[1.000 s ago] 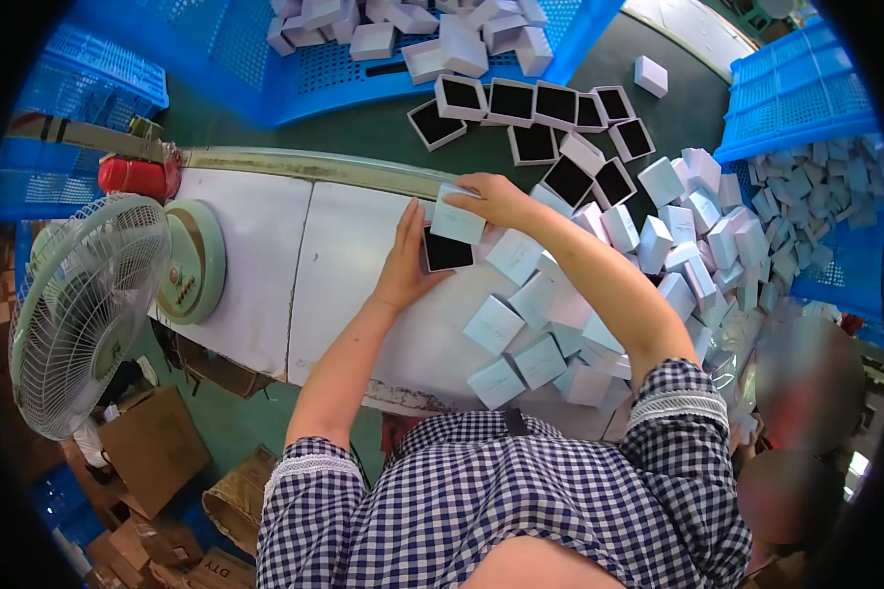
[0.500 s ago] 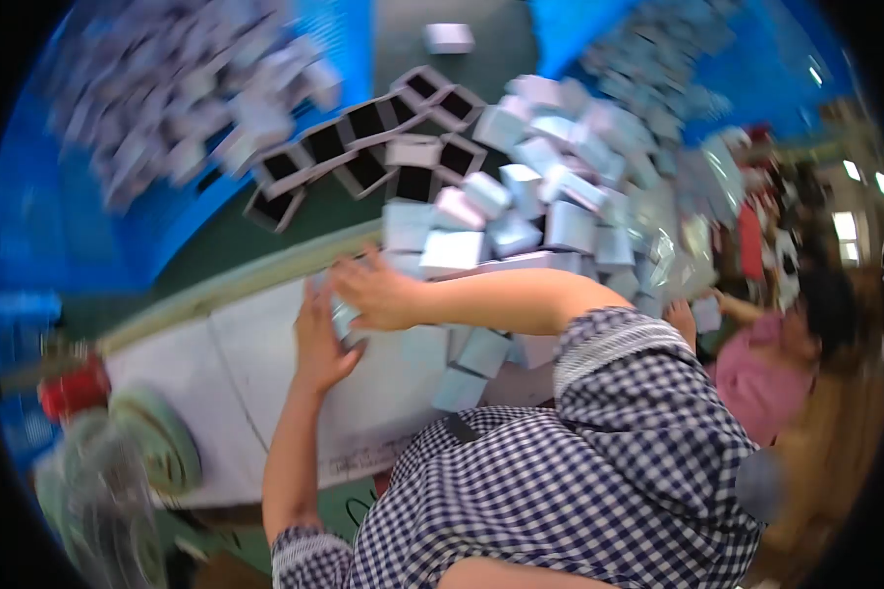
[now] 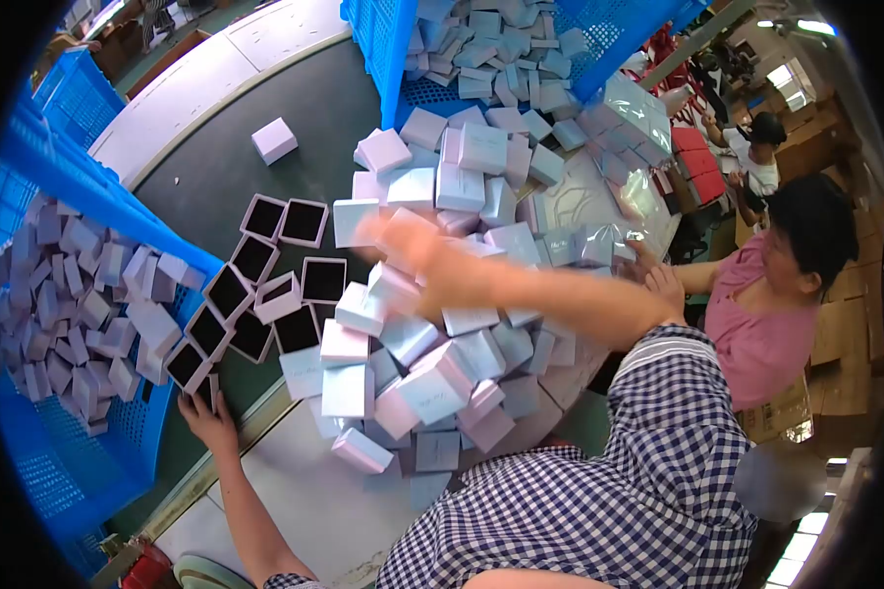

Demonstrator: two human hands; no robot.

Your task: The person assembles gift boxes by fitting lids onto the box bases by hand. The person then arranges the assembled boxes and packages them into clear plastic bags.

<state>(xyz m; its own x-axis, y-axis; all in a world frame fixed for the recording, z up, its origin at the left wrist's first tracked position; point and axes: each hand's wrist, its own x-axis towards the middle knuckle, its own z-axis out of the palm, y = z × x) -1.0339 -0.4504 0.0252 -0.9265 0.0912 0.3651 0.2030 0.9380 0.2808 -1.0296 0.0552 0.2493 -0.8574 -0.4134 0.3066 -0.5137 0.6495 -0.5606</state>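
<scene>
My left hand (image 3: 209, 420) is at the near end of a row of open boxes with black inserts. Its fingers and thumb close around the near edge of the lowest open box (image 3: 188, 366). My right hand (image 3: 413, 253) is stretched over a heap of small pale pink and pale blue boxes (image 3: 440, 388). Motion smears its fingers, so I cannot make out whether they grip a box. Several more open boxes (image 3: 229, 293) lie in a curved cluster between my hands, their black insides facing up.
A single closed box (image 3: 274, 141) sits farther off on the dark green surface (image 3: 196, 167). Blue crates (image 3: 79, 491) full of boxes stand left and at the back. At right, a person in a pink top (image 3: 761, 334) handles boxes beside clear plastic bags (image 3: 638, 196).
My hands were together over the white near surface; now they are apart. The left has moved to the open boxes, the right onto the heap. The view has turned.
</scene>
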